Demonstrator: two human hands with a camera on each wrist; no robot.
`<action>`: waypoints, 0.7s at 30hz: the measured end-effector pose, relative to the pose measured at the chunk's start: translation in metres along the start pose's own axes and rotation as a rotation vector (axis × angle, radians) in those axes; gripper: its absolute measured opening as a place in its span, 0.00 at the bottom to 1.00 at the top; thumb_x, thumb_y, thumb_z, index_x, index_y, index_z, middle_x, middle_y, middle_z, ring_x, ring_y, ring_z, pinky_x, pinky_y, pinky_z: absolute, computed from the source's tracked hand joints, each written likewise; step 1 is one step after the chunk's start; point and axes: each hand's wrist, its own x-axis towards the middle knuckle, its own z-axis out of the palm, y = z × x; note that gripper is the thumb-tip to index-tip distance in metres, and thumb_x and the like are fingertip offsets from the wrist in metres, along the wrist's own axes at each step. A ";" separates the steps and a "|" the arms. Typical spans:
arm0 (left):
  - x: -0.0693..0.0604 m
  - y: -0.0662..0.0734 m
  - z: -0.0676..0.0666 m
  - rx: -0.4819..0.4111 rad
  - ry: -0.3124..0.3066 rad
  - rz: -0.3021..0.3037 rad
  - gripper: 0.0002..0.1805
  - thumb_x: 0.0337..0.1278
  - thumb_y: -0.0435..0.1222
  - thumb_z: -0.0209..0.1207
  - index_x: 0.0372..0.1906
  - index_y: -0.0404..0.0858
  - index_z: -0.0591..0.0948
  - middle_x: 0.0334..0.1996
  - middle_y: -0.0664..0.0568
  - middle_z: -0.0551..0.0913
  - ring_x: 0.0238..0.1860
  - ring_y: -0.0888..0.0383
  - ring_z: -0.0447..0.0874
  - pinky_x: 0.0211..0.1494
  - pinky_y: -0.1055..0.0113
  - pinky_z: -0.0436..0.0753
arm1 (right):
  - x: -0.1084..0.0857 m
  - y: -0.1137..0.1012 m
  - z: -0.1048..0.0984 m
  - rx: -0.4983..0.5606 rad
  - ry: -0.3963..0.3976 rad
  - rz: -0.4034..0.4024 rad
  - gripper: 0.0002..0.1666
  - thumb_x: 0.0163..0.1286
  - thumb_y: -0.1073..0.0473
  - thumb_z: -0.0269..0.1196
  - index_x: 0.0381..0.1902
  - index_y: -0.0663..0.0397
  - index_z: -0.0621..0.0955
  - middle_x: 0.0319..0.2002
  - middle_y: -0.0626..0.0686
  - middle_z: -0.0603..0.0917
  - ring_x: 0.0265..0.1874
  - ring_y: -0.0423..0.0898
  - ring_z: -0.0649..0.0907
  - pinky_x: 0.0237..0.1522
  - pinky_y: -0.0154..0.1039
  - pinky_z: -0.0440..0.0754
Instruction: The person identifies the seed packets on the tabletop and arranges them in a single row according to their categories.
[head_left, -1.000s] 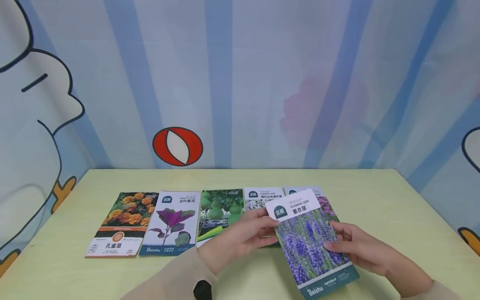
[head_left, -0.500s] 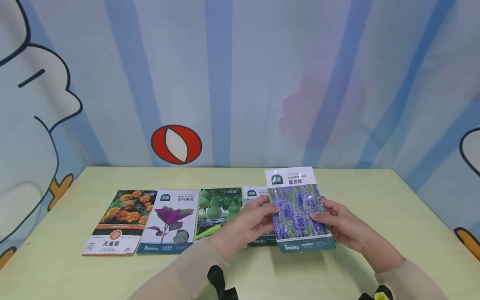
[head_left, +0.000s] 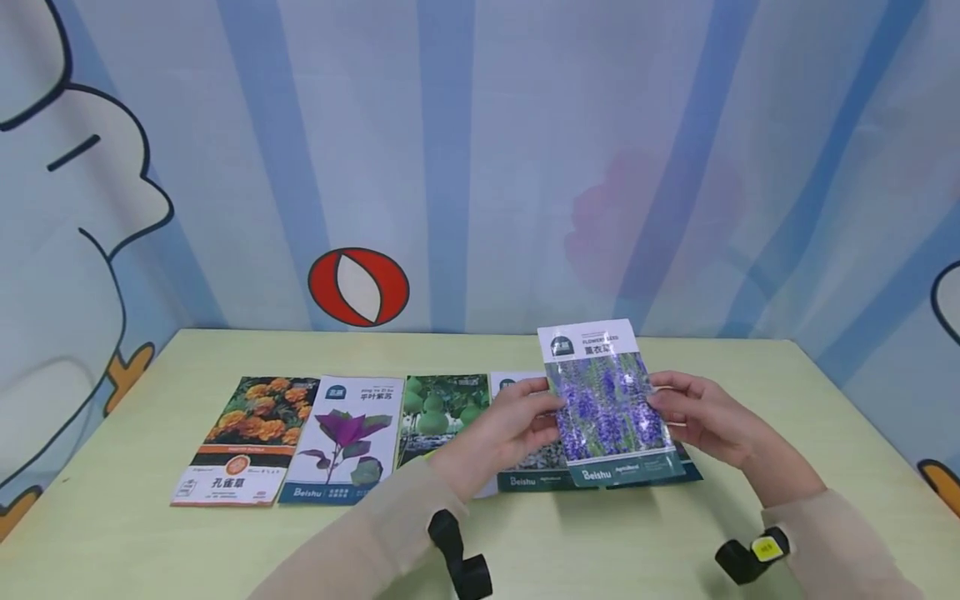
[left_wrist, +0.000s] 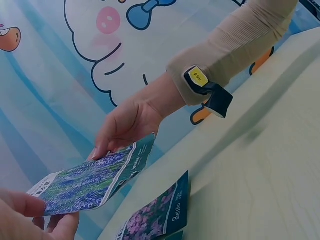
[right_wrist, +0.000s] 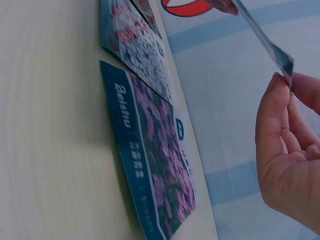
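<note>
A lavender seed packet [head_left: 611, 408], white at the top and green at the bottom, is held up above the table between both hands. My left hand [head_left: 506, 425] pinches its left edge, thumb on the front. On the opposite edge, my right hand [head_left: 712, 421] pinches with thumb and fingers. The right wrist view shows the packet edge-on, raised clear of the pink-flower seed packet [right_wrist: 162, 150] lying below. In the head view the held packet covers most of that pink one and part of the white-flower seed packet [head_left: 536, 481].
Along the pale table [head_left: 600, 550] lie more seed packets in a row: marigold [head_left: 247, 433], purple-leaf perilla [head_left: 341, 442] and green gourd [head_left: 442, 408], the last partly behind my left arm. A printed cloth backdrop [head_left: 510, 167] rises behind the table's far edge.
The lavender packet has moved up and away from the table's near side, turning from tilted to nearly upright in view. Both hands have kept their hold and moved with it.
</note>
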 end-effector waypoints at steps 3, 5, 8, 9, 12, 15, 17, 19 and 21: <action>0.002 0.001 0.003 -0.058 0.004 0.006 0.27 0.63 0.25 0.50 0.67 0.31 0.61 0.40 0.45 0.72 0.36 0.58 0.71 0.41 0.69 0.76 | 0.000 -0.003 -0.009 -0.010 -0.023 0.008 0.14 0.71 0.67 0.51 0.42 0.44 0.81 0.33 0.44 0.81 0.31 0.37 0.80 0.34 0.29 0.81; 0.004 0.000 0.007 -0.098 0.004 0.018 0.26 0.63 0.25 0.50 0.66 0.31 0.62 0.40 0.45 0.72 0.39 0.56 0.71 0.49 0.65 0.76 | -0.001 -0.004 -0.014 -0.008 -0.019 0.016 0.15 0.71 0.67 0.51 0.42 0.44 0.82 0.34 0.44 0.82 0.32 0.38 0.81 0.36 0.30 0.81; 0.009 -0.002 0.013 -0.122 -0.001 0.036 0.24 0.63 0.25 0.49 0.64 0.29 0.64 0.41 0.43 0.72 0.44 0.52 0.72 0.58 0.59 0.73 | -0.002 -0.005 -0.023 -0.006 -0.001 0.017 0.16 0.71 0.67 0.51 0.43 0.44 0.82 0.36 0.46 0.83 0.34 0.39 0.82 0.37 0.32 0.81; 0.011 -0.004 0.016 -0.120 0.001 0.043 0.24 0.62 0.24 0.49 0.64 0.29 0.64 0.42 0.42 0.73 0.45 0.51 0.73 0.60 0.58 0.72 | -0.003 -0.005 -0.026 -0.013 0.012 0.018 0.16 0.71 0.67 0.51 0.43 0.43 0.82 0.37 0.46 0.83 0.34 0.40 0.82 0.38 0.32 0.82; 0.016 -0.008 0.022 -0.121 0.010 0.043 0.23 0.62 0.24 0.49 0.63 0.28 0.66 0.43 0.42 0.74 0.46 0.51 0.74 0.60 0.58 0.72 | -0.005 -0.005 -0.035 -0.022 0.045 0.025 0.17 0.71 0.68 0.51 0.45 0.41 0.81 0.38 0.47 0.83 0.36 0.41 0.83 0.39 0.34 0.82; 0.021 -0.012 0.029 -0.118 0.017 0.039 0.23 0.61 0.24 0.50 0.62 0.29 0.68 0.42 0.43 0.75 0.43 0.53 0.75 0.58 0.60 0.74 | -0.009 -0.006 -0.044 -0.032 0.071 0.037 0.18 0.71 0.68 0.51 0.46 0.39 0.80 0.40 0.48 0.84 0.38 0.42 0.83 0.40 0.35 0.82; 0.025 -0.013 0.033 -0.122 0.014 0.033 0.22 0.61 0.25 0.51 0.61 0.29 0.69 0.41 0.43 0.75 0.41 0.54 0.75 0.57 0.61 0.75 | -0.012 -0.007 -0.051 -0.029 0.075 0.044 0.19 0.71 0.68 0.51 0.46 0.39 0.80 0.40 0.48 0.83 0.39 0.43 0.83 0.40 0.36 0.82; 0.027 -0.015 0.038 -0.120 0.015 0.031 0.21 0.62 0.25 0.51 0.60 0.30 0.70 0.41 0.43 0.75 0.41 0.54 0.75 0.56 0.61 0.76 | -0.015 -0.007 -0.058 -0.042 0.082 0.056 0.19 0.71 0.68 0.51 0.46 0.38 0.80 0.40 0.48 0.84 0.39 0.43 0.83 0.40 0.36 0.82; 0.029 -0.018 0.043 -0.132 0.027 0.028 0.20 0.61 0.25 0.51 0.59 0.30 0.71 0.42 0.42 0.76 0.40 0.54 0.76 0.55 0.61 0.76 | -0.017 -0.007 -0.064 -0.053 0.087 0.068 0.19 0.71 0.68 0.51 0.45 0.37 0.80 0.40 0.47 0.84 0.39 0.43 0.83 0.39 0.37 0.82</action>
